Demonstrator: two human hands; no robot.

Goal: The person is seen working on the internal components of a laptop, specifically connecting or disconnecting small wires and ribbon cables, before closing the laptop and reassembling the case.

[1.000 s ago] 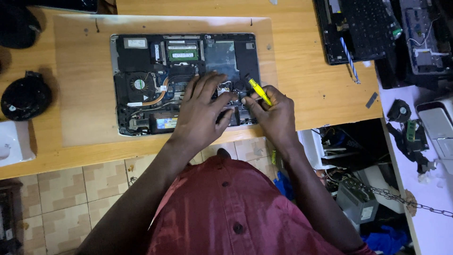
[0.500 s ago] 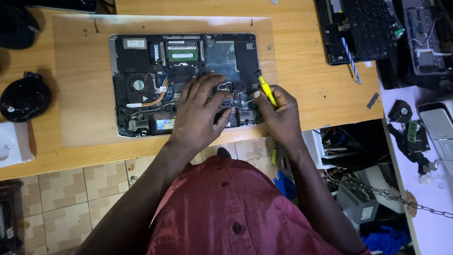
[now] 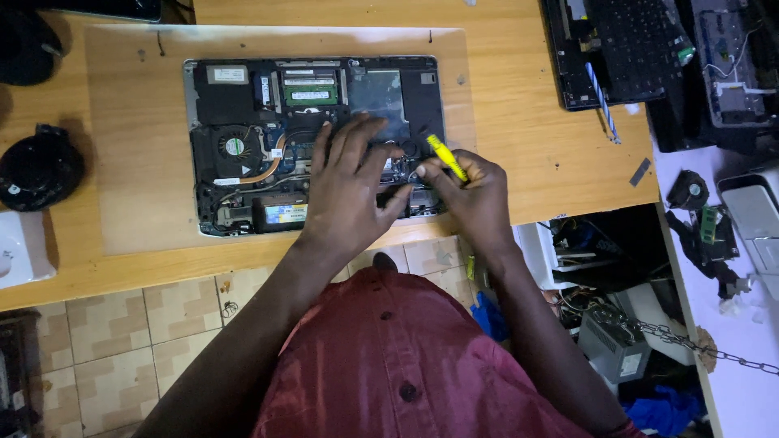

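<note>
An opened laptop lies bottom-up on a wooden desk, with its fan, green memory stick and cables showing. My left hand rests flat on its lower right part, fingers spread. My right hand grips a yellow-handled screwdriver, its tip down at the laptop's lower right corner.
A thin mat lies under the laptop. A black round object sits at the left. Another dismantled laptop with a keyboard and a blue pen lie at the upper right. Parts and a chain clutter the right side.
My right hand has shifted a little left along the laptop's lower right edge, and the screwdriver stands more upright. My left hand has stayed flat on the laptop.
</note>
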